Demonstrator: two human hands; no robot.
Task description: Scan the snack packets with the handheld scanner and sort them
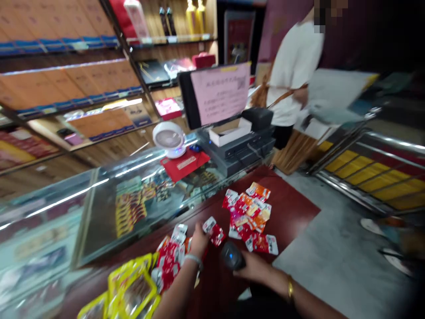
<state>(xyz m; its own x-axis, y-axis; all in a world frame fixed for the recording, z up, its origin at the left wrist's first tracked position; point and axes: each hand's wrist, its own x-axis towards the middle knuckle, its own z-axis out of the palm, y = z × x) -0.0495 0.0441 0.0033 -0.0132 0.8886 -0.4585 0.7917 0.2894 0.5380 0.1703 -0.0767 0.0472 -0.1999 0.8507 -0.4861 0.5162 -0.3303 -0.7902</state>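
My left hand is closed on the edge of a small red-and-white snack packet. My right hand is wrapped round a black handheld barcode scanner with a small blue light on it. The scanner's front end is just below the held packet. Beyond my hands, a loose pile of red and orange packets lies on the dark red tabletop. More red packets are heaped left of my left wrist, and larger yellow-edged clear bags lie at the lower left.
A glass display case runs along the left. On it stand a round white fan, a red envelope and a monitor with a pink notice. A person in a white top stands behind, near a metal rack.
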